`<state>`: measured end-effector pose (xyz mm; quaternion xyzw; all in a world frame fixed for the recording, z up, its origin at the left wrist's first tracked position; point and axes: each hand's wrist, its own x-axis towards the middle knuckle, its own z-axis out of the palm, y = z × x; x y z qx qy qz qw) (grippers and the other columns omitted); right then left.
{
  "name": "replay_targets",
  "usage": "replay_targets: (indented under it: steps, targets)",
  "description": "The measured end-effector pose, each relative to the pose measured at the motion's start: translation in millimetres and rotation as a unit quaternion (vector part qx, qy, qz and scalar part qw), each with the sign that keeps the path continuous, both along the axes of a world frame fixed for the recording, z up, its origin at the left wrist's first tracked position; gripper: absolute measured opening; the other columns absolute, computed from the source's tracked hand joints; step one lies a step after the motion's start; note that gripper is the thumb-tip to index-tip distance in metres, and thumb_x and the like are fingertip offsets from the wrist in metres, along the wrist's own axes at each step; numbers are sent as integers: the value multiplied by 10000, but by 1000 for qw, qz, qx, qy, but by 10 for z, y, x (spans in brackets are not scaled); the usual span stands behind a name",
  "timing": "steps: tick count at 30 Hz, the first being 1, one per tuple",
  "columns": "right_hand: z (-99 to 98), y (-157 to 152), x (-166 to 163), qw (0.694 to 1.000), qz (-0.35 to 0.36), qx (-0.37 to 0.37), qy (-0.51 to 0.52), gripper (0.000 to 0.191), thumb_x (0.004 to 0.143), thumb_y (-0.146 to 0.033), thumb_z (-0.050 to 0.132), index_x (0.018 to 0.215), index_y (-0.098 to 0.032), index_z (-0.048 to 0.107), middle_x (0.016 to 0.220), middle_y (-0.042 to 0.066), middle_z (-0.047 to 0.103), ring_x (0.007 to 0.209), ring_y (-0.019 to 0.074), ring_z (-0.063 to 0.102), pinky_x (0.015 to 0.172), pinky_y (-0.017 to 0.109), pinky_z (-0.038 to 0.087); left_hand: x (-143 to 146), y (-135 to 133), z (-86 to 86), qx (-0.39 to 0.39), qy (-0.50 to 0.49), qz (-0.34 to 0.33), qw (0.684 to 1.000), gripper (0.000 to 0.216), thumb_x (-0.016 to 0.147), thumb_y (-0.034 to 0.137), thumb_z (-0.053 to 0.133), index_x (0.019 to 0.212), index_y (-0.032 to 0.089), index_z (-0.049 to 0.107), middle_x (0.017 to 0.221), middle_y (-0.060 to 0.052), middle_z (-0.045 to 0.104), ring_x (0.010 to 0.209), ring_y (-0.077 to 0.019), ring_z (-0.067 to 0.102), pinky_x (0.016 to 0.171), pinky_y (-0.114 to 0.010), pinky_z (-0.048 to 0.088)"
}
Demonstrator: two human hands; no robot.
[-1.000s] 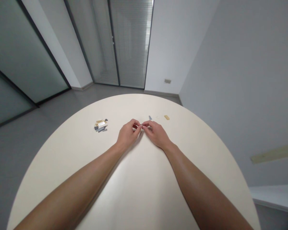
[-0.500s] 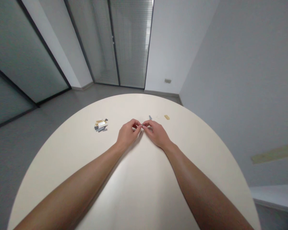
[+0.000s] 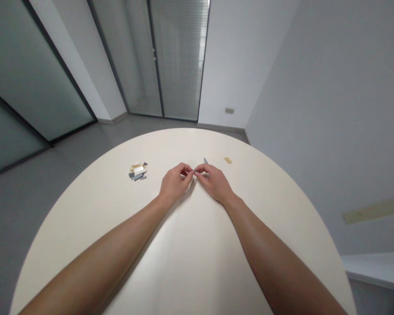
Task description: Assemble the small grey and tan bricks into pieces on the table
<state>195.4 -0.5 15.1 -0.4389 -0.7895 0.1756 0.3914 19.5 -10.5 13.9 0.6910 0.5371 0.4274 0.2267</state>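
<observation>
Left hand [image 3: 174,184], right hand [image 3: 216,183] meet near round table's far edge [image 3: 184,129].

Change since earlier | your right hand [image 3: 216,184]: knuckles have edged up, now just below the small grey plastic piece [image 3: 205,160] | your right fingertips [image 3: 196,172]: sitting slightly lower at the pinch | your view: barely shifted

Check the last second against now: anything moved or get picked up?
Nothing visibly changed: the left hand and right hand stay fingertip to fingertip above the table, and the pile of small plastic building pieces lies where it was.
</observation>
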Motion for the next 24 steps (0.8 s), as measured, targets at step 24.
replay_targets:
  steps: [24]
  targets:
    - [5,-1,9,999,-53,8,7,100,947,-306,602,958,-239,674,936,26,727,903,199,657,838,354,486,2,10,-13,18,-1,-6,1000,164,943,343,555,943,228,673,912,-32,750,805,-183,678,734,-308,530]
